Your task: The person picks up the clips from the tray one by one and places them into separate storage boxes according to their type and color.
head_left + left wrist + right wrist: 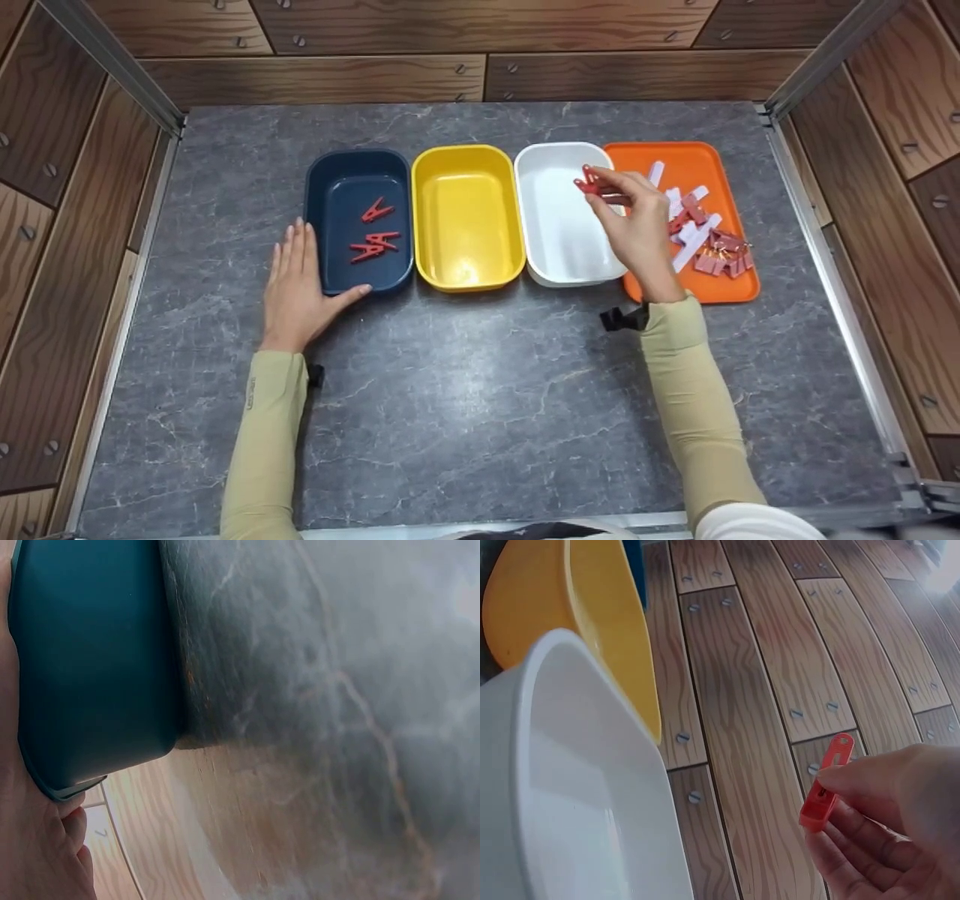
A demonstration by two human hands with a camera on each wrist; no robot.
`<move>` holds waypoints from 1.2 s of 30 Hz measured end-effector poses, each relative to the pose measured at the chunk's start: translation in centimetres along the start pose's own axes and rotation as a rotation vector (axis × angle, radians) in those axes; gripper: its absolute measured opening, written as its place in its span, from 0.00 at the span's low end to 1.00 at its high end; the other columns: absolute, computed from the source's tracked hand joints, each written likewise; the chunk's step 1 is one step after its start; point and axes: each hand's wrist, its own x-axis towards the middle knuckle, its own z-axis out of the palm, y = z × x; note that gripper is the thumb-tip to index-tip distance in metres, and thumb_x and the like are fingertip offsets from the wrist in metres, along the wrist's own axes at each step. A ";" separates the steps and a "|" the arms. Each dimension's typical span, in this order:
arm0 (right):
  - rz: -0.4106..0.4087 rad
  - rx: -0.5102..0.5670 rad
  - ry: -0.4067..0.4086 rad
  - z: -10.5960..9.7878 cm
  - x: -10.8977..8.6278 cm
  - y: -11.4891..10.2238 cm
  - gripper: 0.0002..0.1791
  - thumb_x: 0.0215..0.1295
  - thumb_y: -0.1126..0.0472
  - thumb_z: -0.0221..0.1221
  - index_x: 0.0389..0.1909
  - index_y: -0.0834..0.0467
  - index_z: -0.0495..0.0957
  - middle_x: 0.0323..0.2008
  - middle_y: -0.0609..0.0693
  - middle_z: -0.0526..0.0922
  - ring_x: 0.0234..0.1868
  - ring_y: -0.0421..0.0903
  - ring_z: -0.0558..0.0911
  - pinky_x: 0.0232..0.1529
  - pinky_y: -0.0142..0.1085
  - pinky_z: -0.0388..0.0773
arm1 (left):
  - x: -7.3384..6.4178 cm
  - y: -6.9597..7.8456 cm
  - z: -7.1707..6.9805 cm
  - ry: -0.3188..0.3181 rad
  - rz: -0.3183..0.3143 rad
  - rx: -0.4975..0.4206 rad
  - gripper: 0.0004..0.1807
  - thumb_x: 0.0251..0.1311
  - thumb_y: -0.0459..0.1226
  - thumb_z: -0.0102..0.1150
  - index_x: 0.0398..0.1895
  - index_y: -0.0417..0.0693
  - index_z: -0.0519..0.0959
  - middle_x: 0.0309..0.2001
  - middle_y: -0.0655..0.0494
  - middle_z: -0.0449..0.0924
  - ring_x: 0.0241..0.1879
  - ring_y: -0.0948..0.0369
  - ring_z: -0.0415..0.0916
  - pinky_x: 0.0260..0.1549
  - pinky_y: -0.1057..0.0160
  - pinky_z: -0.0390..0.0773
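Observation:
Above the right edge of the white bin (562,217), my right hand (637,214) pinches a red clothespin (829,780) between thumb and fingers. My left hand (294,289) rests against the dark blue bin (360,161), fingers straight along its left side and thumb on the near rim. Several red clothespins (377,210) lie on the floor of that blue bin. Beneath and beyond the right wrist, an orange tray (622,154) bears white clips (697,244), pinkish-red clips (724,255) and red pieces in a loose heap.
A yellow bin (466,214) stands between the blue and white ones, the row of three close together. The grey marbled tabletop (465,390) spreads in front of them. Wood-patterned walls (480,26) and metal rails enclose the back and sides.

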 end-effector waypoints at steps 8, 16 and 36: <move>-0.028 0.043 -0.051 2.1 0.9 1.5 0.18 0.61 0.74 0.69 0.53 0.64 0.86 0.44 0.58 0.86 0.43 0.49 0.86 0.45 0.41 0.85 | 0.1 0.0 0.0 -0.002 -0.003 0.001 0.73 0.50 0.80 0.51 0.82 0.39 0.37 0.82 0.45 0.31 0.79 0.54 0.27 0.75 0.57 0.28; -0.117 0.125 -0.113 4.2 1.3 0.5 0.18 0.62 0.72 0.69 0.54 0.61 0.86 0.43 0.52 0.87 0.44 0.45 0.86 0.45 0.37 0.85 | 0.1 0.1 0.0 -0.011 -0.012 0.007 0.73 0.50 0.80 0.50 0.82 0.39 0.37 0.82 0.46 0.31 0.80 0.55 0.27 0.75 0.57 0.28; -0.125 0.140 -0.353 10.7 0.3 -3.2 0.18 0.65 0.68 0.69 0.56 0.61 0.85 0.46 0.52 0.85 0.44 0.41 0.85 0.45 0.32 0.84 | 0.1 0.0 0.1 -0.008 -0.012 0.000 0.73 0.50 0.80 0.51 0.82 0.39 0.36 0.82 0.46 0.31 0.79 0.54 0.27 0.75 0.57 0.28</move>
